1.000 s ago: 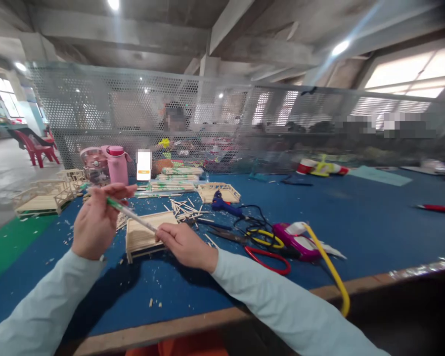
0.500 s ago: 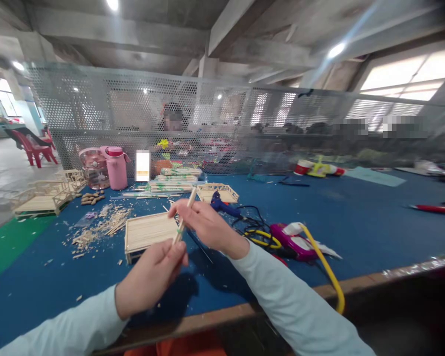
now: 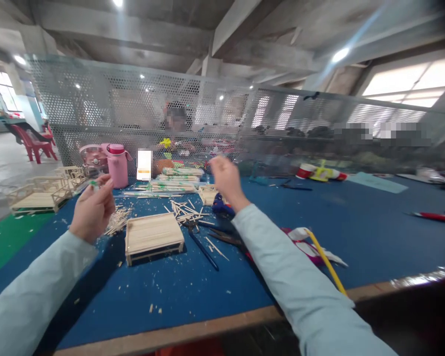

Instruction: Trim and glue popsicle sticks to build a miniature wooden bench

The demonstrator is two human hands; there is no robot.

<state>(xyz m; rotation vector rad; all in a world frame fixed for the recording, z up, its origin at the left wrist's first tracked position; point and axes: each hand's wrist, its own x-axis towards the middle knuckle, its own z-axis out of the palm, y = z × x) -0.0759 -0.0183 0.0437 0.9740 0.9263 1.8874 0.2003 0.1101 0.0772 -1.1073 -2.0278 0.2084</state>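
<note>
My left hand (image 3: 93, 207) is raised over the left part of the blue table, its fingers closed around something small with a green bit at the fingertips. My right hand (image 3: 226, 182) is lifted above the blue glue gun (image 3: 221, 205), fingers curled together; what it holds, if anything, is too blurred to tell. Between the hands sits a small wooden stick frame (image 3: 154, 235) with a slatted top. Behind and right of it lie loose thin sticks (image 3: 185, 212) and pliers (image 3: 204, 249).
Bundled sticks (image 3: 174, 182) lie near the mesh screen (image 3: 133, 109), beside a pink bottle (image 3: 117, 167). Finished-looking stick frames (image 3: 37, 200) stand far left. Scissors (image 3: 226, 237) lie partly under my right forearm. A person sits behind the screen.
My hands have moved apart from the stick they both held, left hand to the left, right hand up and forward. The loose sticks and pliers are now uncovered.
</note>
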